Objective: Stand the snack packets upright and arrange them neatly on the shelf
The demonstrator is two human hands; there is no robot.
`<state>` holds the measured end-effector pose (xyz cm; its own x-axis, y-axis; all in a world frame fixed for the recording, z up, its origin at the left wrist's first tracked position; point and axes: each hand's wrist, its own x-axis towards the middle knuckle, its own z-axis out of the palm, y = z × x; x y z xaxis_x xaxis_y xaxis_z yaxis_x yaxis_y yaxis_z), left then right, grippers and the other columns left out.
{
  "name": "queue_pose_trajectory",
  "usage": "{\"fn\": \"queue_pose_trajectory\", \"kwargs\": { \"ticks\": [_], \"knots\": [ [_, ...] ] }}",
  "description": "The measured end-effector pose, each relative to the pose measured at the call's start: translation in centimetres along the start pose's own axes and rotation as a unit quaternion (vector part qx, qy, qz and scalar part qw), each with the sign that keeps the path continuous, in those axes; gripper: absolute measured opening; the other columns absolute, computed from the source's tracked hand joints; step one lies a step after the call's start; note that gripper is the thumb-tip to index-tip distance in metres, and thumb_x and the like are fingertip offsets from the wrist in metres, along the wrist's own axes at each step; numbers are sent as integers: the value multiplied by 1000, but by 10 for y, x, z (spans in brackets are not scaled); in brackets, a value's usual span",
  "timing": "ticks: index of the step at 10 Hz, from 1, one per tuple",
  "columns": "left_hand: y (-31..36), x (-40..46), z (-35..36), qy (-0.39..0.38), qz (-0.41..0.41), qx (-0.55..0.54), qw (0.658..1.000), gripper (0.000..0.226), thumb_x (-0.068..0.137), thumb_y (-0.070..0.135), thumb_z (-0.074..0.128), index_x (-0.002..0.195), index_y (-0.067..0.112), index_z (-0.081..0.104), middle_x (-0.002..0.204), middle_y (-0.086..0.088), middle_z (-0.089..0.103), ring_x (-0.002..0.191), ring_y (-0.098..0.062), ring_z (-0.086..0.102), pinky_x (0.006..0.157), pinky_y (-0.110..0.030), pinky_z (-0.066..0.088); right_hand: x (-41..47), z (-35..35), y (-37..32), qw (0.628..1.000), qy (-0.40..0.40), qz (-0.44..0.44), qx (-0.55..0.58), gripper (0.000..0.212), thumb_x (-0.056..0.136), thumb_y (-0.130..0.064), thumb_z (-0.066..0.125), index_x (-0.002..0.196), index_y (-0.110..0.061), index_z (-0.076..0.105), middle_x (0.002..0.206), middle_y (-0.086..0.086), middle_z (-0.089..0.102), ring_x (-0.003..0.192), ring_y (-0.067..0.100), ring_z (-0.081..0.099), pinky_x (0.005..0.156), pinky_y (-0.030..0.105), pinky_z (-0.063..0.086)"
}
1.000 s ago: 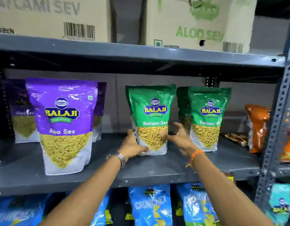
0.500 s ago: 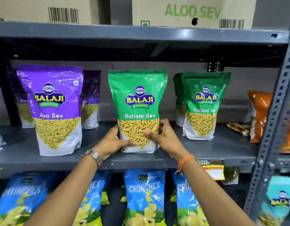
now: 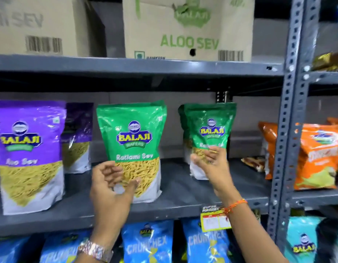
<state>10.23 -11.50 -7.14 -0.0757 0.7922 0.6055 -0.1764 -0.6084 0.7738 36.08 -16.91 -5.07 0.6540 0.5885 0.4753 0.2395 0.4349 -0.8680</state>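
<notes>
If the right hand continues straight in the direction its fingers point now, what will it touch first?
Most likely the rear green Ratlami Sev packet. The right hand is open, its fingertips overlapping that packet's lower front. Depth is unclear, so a small gap may remain or it may already touch.

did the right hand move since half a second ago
Yes. The right hand let go of the front Ratlami Sev packet and moved right, now open at the rear green packet.

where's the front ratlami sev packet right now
In the head view the front Ratlami Sev packet stands upright at the middle shelf centre, between the purple Aloo Sev packet and the second green packet.
</notes>
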Motion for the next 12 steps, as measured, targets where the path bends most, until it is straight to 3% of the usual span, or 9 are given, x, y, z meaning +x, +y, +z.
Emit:
{"fn": "queue_pose_trajectory", "kwargs": {
  "ticks": [1,2,3,4,5,7,8,10,12],
  "knots": [
    [11,-19,58,-148,-1,-7,989,68,58,9,93,108,31,53,105,-1,66,96,-8,65,86,-13,53,35,-49,2,996,78,-20,-32,62,75,1,84,116,-14,39,104,3,54,85,0,61,72,11,49],
    [-6,-2,130,-301,-89,57,948,77,66,6,93,126,19,46,122,0,58,110,-14,60,94,-15,50,61,-69,16,997,39,43,-42,55,79,-5,82,108,-18,37,104,1,61,86,6,61,81,20,52],
    [-28,29,186,-370,-104,189,904,73,59,24,95,120,14,57,117,5,65,112,-18,65,102,-35,53,79,-76,35,993,-10,103,-51,92,63,-22,95,132,-9,34,126,12,65,110,22,65,105,45,51],
    [-47,41,213,-369,-93,236,894,68,58,30,96,117,20,63,122,-3,74,117,-23,69,101,-35,55,100,-82,65,990,-48,126,-49,139,24,-63,96,139,-11,38,127,12,69,115,28,68,105,50,53],
    [-49,33,216,-365,-75,244,895,76,58,37,94,125,15,64,124,-7,75,115,-24,70,95,-34,56,91,-86,57,986,-93,129,-58,116,27,-73,90,122,-16,57,115,5,75,108,23,72,103,47,54],
    [-35,-4,199,-349,-54,231,907,50,64,31,95,101,18,64,111,-11,78,99,-27,72,92,-46,59,47,-103,35,987,-129,68,-69,88,59,-63,86,128,-13,64,122,4,76,116,19,71,104,42,53],
    [-29,-21,190,-346,-57,219,911,82,47,53,94,111,11,63,116,-11,77,106,-29,73,95,-51,59,29,-111,27,987,-137,53,-67,91,61,-62,85,132,-12,60,124,3,75,117,17,71,101,37,54],
    [-7,-19,170,-333,-71,206,917,88,60,32,97,134,12,53,136,-5,68,121,-19,65,96,-25,49,16,-97,-2,983,-158,73,-58,65,69,-43,80,124,-16,58,122,6,75,104,11,74,96,33,58],
    [-6,-38,154,-207,37,204,956,77,74,25,88,142,16,51,135,6,63,129,-12,59,109,-28,47,1,-109,-9,996,21,81,-39,103,77,-36,81,157,-13,21,156,17,44,139,28,50,112,45,45]
  ]
}}
